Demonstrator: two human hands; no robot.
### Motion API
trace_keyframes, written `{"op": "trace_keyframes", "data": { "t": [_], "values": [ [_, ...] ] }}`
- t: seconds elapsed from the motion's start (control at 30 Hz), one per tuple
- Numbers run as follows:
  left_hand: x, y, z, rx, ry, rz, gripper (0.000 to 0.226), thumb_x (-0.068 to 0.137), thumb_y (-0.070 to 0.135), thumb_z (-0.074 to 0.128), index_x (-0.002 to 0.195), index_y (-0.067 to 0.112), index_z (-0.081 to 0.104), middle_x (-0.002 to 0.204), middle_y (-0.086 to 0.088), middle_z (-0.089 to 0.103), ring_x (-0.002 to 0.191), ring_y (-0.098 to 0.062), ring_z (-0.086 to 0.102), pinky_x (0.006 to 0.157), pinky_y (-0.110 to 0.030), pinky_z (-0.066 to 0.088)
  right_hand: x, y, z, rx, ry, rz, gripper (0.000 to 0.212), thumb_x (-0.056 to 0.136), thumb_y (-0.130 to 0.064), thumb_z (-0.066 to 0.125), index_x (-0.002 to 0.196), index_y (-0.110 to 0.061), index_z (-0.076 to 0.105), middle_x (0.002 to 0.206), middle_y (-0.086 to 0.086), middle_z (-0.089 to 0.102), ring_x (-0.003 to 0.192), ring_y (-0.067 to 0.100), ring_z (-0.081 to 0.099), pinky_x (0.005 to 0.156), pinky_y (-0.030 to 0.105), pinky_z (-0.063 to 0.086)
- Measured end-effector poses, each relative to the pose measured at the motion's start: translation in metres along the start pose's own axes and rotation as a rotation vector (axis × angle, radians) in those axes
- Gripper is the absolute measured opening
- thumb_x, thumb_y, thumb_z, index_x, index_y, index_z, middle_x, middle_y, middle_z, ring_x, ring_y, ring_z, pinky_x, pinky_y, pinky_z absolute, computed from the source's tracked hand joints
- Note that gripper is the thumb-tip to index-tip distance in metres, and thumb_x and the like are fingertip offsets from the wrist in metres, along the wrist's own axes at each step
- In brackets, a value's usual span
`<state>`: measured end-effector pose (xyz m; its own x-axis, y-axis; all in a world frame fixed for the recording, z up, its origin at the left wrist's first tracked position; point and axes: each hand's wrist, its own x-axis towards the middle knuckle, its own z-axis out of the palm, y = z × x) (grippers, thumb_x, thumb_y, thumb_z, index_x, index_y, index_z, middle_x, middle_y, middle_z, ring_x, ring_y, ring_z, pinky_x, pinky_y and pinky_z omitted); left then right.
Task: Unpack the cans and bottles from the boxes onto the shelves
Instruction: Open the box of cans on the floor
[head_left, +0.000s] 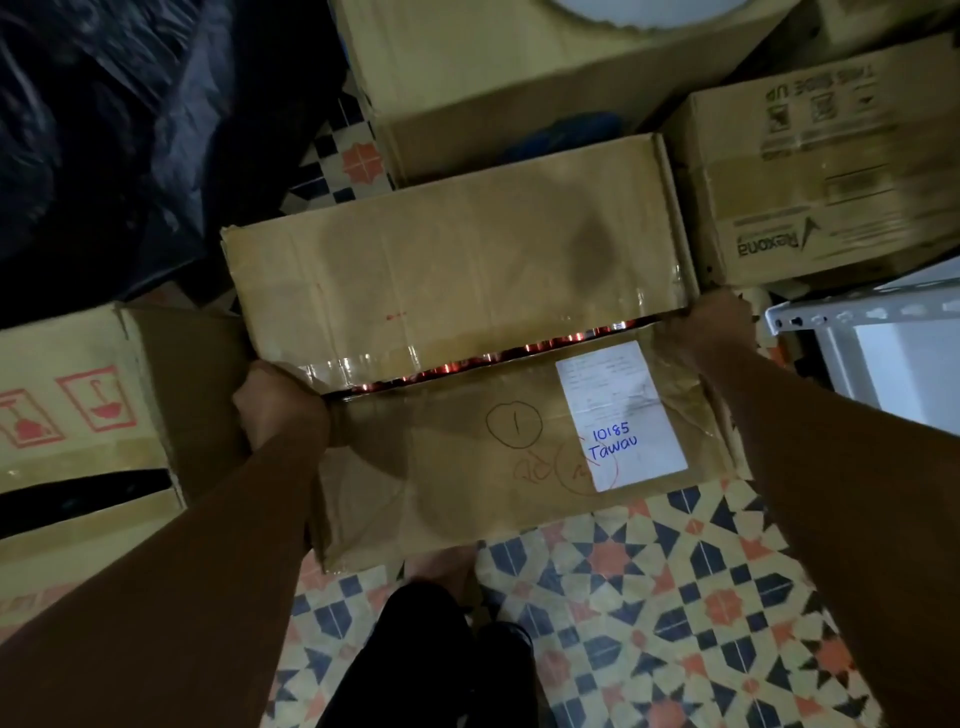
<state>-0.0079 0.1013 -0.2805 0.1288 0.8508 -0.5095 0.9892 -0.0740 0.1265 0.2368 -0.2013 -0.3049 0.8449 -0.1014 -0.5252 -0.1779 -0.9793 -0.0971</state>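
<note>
Brown cardboard box (467, 291) with a white label (621, 415) inked in blue, glints of red through its seam, red handling symbols on a neighbouring carton (78, 395), floor tiles (675, 597) patterned in navy, orange and cream, white metal shelf (857, 317)

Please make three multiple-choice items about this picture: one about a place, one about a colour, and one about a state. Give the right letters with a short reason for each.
1. Where is the white label on the box that the person holds?
A. on the flap nearer the person, toward the right end
B. on the far flap
C. on the floor

2. What colour is the handwriting "10185 Tawau"?
A. green
B. blue
C. white

3. How do the top flaps of this box stand?
A. folded fully open
B. sealed tight with no gap
C. parted by a narrow gap

Answers: 1 A, the label lies on the near flap beside the right hand. 2 B, the ink is blue. 3 C, red glints show through a slit that runs from the left hand to the right hand.
</note>
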Motion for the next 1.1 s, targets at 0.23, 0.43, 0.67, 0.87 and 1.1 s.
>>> {"op": "trace_keyframes", "data": {
  "t": [0.23,0.43,0.67,0.87,1.1],
  "values": [
    [-0.025,-0.020,-0.007,0.063,0.018,0.105,0.030,0.097,0.015,0.061,0.118,-0.006,0.061,0.116,-0.033,0.063,0.112,-0.051,0.056,0.093,-0.052,0.050,-0.013,0.032,-0.017,-0.118,-0.038,-0.177,0.025,0.086,-0.011,0.070,0.099,0.011,0.067,0.102,0.031,0.066,0.101,0.045,0.064,0.083,0.043,0.053],
    [-0.068,-0.046,-0.030,0.090,-0.020,0.085,0.020,0.090,0.008,0.069,0.106,-0.004,0.063,0.108,-0.030,0.064,0.098,-0.049,0.063,0.087,-0.055,0.057,-0.064,0.070,-0.042,-0.033,-0.106,-0.212,0.015,0.086,-0.010,0.070,0.086,-0.001,0.058,0.070,0.004,0.050,0.082,0.031,0.060,0.069,0.030,0.041],
    [-0.126,-0.075,-0.058,0.243,-0.072,0.229,0.012,0.085,0.006,0.072,0.088,-0.005,0.066,0.078,-0.021,0.062,0.071,-0.037,0.060,0.066,-0.043,0.054,-0.155,0.147,-0.062,-0.077,-0.168,-0.109,0.015,0.087,-0.014,0.069,0.077,-0.006,0.061,0.069,0.006,0.055,0.069,0.026,0.054,0.060,0.030,0.040],
    [-0.177,-0.058,-0.056,0.351,-0.090,0.416,0.019,0.082,0.013,0.078,0.078,0.004,0.061,0.069,-0.015,0.059,0.070,-0.036,0.062,0.063,-0.041,0.055,-0.229,0.255,-0.040,0.119,-0.129,0.082,0.019,0.089,-0.014,0.067,0.077,0.001,0.064,0.083,0.023,0.066,0.068,0.030,0.055,0.060,0.030,0.041],
    [-0.243,-0.002,-0.002,0.481,-0.154,0.769,0.036,0.080,0.021,0.081,0.109,0.005,0.067,0.101,-0.024,0.069,0.094,-0.044,0.065,0.078,-0.048,0.058,-0.310,0.381,0.003,0.338,-0.020,0.392,0.039,0.093,-0.014,0.063,0.063,-0.017,0.038,0.070,0.010,0.052,0.065,0.025,0.053,0.050,0.028,0.037]
  ]
}}
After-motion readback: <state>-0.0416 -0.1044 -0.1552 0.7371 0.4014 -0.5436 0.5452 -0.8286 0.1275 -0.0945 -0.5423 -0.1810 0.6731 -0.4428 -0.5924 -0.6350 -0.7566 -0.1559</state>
